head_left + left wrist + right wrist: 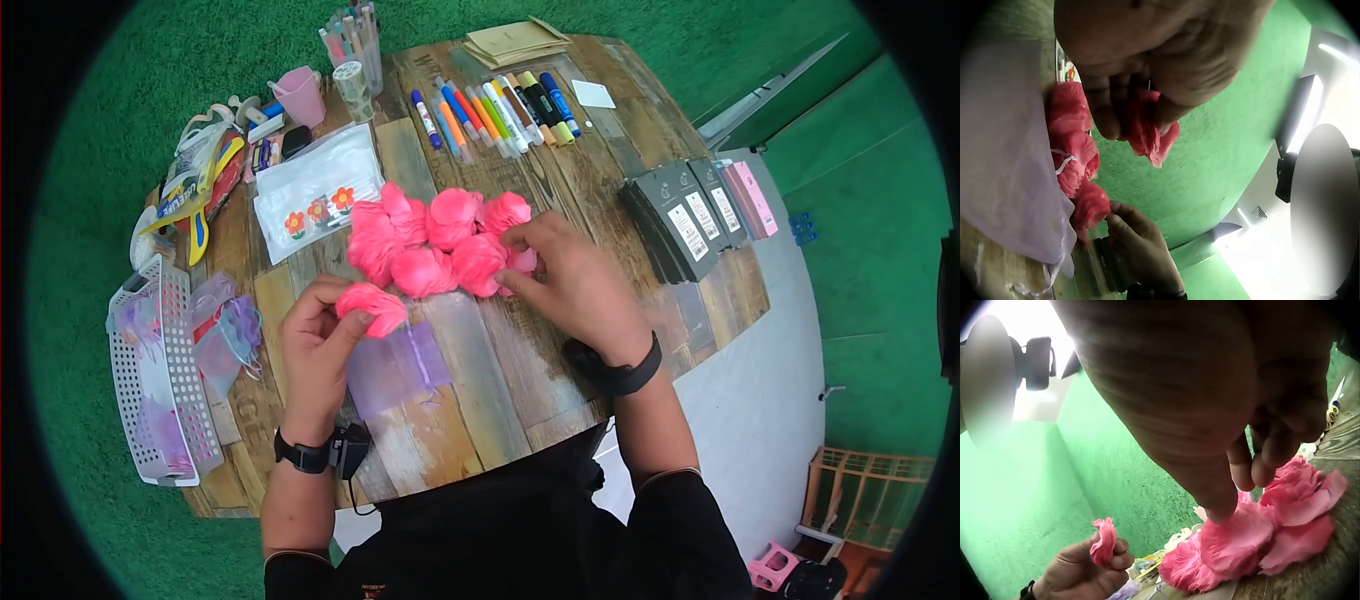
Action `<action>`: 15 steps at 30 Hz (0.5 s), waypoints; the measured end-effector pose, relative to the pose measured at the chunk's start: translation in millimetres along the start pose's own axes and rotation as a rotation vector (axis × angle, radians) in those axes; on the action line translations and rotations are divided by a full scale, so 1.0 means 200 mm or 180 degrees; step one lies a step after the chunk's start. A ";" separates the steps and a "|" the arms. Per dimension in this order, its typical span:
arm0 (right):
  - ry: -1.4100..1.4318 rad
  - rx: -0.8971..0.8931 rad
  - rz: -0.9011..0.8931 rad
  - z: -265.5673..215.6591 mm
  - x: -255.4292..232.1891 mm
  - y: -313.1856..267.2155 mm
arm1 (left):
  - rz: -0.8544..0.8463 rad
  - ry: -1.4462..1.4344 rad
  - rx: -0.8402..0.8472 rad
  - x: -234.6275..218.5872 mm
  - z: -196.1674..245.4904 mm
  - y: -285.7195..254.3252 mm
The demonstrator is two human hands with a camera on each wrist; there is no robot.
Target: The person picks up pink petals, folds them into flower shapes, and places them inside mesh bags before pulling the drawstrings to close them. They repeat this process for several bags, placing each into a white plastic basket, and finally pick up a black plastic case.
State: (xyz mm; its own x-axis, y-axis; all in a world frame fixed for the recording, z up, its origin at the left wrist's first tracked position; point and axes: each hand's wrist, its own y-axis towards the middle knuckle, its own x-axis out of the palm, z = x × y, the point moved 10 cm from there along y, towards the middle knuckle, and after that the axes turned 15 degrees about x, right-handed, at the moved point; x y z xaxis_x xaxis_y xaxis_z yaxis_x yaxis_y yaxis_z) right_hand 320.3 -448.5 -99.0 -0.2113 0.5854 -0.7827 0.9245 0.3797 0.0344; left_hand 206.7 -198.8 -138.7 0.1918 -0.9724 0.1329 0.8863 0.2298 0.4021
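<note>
My left hand pinches a bundle of pink fabric petals between thumb and fingers, held up off the table. Several more bundles of pink petals lie clustered at the middle. At the cluster's right end, my right hand has its thumb and fingers around another petal bundle, part of which is hidden by the hand. A sheer purple drawstring pouch lies flat just below the cluster. One clustered bundle shows a thin white strip across it in the left wrist view.
Behind the petals are a row of markers and clear bags with flower prints. A white basket stands at the left, beside coloured pouches. Dark boxes stand at the right, a pink cup at the back left.
</note>
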 end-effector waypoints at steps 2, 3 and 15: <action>-0.0062 0.0080 -0.0019 0.00 0.01 0.00 | -0.0010 -0.0021 0.0010 0.01 0.01 0.00; -0.0090 0.0115 -0.0032 0.00 0.02 0.00 | -0.0020 -0.0013 0.0016 0.01 0.01 0.00; 0.0019 0.0174 0.0085 0.02 0.11 0.02 | -0.0106 -0.0043 -0.0015 0.01 -0.03 0.00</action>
State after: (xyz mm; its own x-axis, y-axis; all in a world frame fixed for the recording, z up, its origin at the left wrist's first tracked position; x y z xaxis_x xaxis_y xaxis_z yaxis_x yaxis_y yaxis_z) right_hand 320.3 -435.7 -118.6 -0.1882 0.5989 -0.7784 0.9457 0.3245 0.0211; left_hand 208.9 -201.4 -143.8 0.1566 -0.9788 0.1318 0.8941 0.1972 0.4022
